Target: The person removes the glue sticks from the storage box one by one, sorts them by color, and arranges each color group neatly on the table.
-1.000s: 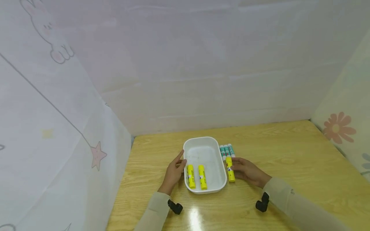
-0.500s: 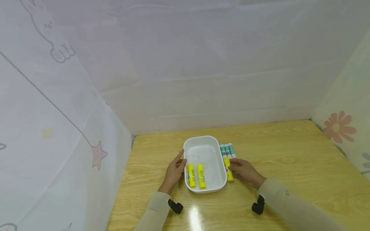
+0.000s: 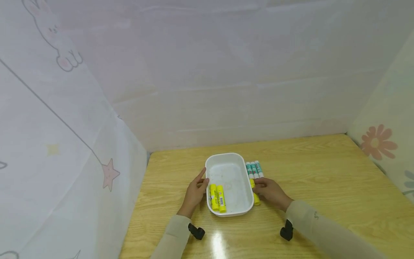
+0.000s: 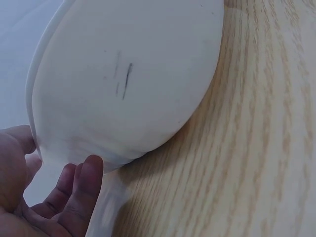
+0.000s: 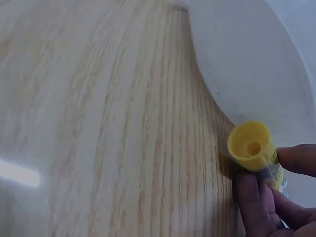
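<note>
A white plastic tray (image 3: 237, 190) sits on the wooden table, two yellow glue sticks lying side by side in its near left corner: the left glue stick (image 3: 214, 198) and the right glue stick (image 3: 221, 199). My left hand (image 3: 194, 194) holds the tray's left rim; in the left wrist view its fingers (image 4: 89, 185) lie against the outer wall. Along the tray's right side, my right hand (image 3: 273, 192) grips another yellow glue stick (image 3: 257, 200), partly covered by the fingers. The right wrist view shows this glue stick's hollow end (image 5: 251, 143), close beside the tray wall.
Three smaller green-and-white glue sticks (image 3: 254, 169) lie in a row right of the tray, just beyond my right hand. The wooden table (image 3: 310, 162) meets a pale cloth backdrop (image 3: 226, 90) at the back and sides.
My right hand has shifted left with its glue stick, closer to the tray. Inside the tray, the right glue stick has rolled left up to the other. My left hand stays put.
</note>
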A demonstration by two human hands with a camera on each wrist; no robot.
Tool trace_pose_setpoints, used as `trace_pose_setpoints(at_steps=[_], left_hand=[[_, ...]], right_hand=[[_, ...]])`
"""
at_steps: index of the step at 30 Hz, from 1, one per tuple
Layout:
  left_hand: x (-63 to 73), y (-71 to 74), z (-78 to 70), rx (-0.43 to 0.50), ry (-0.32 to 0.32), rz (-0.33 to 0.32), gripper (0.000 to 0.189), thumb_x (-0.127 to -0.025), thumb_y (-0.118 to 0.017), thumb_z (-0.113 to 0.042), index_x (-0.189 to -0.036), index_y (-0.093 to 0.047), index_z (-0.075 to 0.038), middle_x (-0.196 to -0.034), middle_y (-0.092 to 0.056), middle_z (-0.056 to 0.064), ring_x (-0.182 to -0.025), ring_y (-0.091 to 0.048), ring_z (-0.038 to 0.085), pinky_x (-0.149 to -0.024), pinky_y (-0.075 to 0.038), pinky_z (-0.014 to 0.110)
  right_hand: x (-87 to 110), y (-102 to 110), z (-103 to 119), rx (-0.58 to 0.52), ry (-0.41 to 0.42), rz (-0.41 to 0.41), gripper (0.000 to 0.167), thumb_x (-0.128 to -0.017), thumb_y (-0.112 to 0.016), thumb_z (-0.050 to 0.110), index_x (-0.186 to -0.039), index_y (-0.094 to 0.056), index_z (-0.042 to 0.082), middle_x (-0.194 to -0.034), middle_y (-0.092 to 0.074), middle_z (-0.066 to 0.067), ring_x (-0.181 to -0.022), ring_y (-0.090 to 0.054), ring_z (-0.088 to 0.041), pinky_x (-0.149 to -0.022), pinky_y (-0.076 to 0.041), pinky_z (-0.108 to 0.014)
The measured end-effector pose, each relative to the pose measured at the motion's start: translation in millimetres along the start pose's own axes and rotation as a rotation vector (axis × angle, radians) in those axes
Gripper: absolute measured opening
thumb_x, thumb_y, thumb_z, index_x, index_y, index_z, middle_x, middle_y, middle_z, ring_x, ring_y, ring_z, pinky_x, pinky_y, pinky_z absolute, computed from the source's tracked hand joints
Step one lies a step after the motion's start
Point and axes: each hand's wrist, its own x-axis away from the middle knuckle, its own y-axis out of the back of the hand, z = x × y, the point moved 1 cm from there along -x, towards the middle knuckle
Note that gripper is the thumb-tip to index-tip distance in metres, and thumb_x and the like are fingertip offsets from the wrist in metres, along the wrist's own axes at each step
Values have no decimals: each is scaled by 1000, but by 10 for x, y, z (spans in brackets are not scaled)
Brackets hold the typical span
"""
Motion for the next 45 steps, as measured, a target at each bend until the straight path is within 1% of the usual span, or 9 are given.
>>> trace_pose_setpoints(at_steps=[4,13,15,21,24,28,38,41,45], left_hand=[[22,-1,-9,5,0,1,53,-97,-56,-46,-148,-40,-41,-119,-57,10,-111,-60,25,-84,-56,34],[19,0,-19,-1,-12,5,54,-97,-55,-46,-148,-39,-40,-118,-57,10,-111,-59,25,-84,-56,34],[9,5,-17,0,-10,4,54,-97,-56,-46,-148,-39,-41,-118,-57,9,-111,-60,25,-83,-56,33],[-4,7,-19,2,-9,10,53,-97,-55,-46,-148,-39,-40,-118,-57,10,-110,-60,25,-83,-56,33],[2,11,-28,-9,-5,7,53,-98,-55,-44,-148,-39,-40,-117,-57,10,-109,-60,25,-83,-56,33],[15,15,-39,-25,-11,2,53,-98,-55,-44,-149,-39,-38,-116,-58,10,-108,-61,25,-83,-56,35],[9,14,0,-20,-13,9,53,-97,-54,-48,-148,-39,-41,-118,-58,9,-110,-60,24,-84,-56,34],[17,13,-3,-17,-18,9,53,-97,-54,-48,-148,-39,-41,-118,-57,9,-109,-60,24,-84,-56,35],[29,2,-34,-11,-15,6,51,-98,-54,-46,-147,-39,-42,-117,-57,9,-109,-60,24,-84,-56,35]], right_hand=[[0,-19,18,66,-4,-11,47,-89,-72,21,-128,-57,0,-111,-64,-10,-94,-62,-19,-76,-57,-32],[-20,42,-14,29,-14,16,47,-90,-70,24,-129,-55,2,-110,-63,-11,-88,-63,-19,-73,-58,-32],[-22,83,-18,27,0,28,45,-92,-68,23,-130,-55,1,-112,-63,-13,-89,-62,-22,-74,-57,-34],[-24,232,50,121,39,-12,43,-96,-62,28,-132,-54,5,-119,-60,-13,-99,-60,-24,-79,-55,-36],[-37,267,139,66,66,-1,48,-96,-64,27,-135,-50,2,-119,-58,-15,-99,-62,-28,-79,-56,-37],[-37,277,277,-20,126,47,53,-96,-64,25,-137,-45,-3,-119,-54,-19,-102,-62,-34,-80,-58,-38],[17,208,689,-96,219,168,55,-96,-65,22,-139,-44,-6,-122,-56,-20,-112,-58,-40,-90,-54,-46],[27,136,789,-153,216,217,54,-95,-66,19,-137,-45,-7,-120,-57,-21,-113,-57,-39,-90,-54,-44],[56,-3,863,-212,161,300,51,-96,-65,21,-137,-47,-4,-126,-56,-20,-116,-57,-37,-91,-54,-39]])
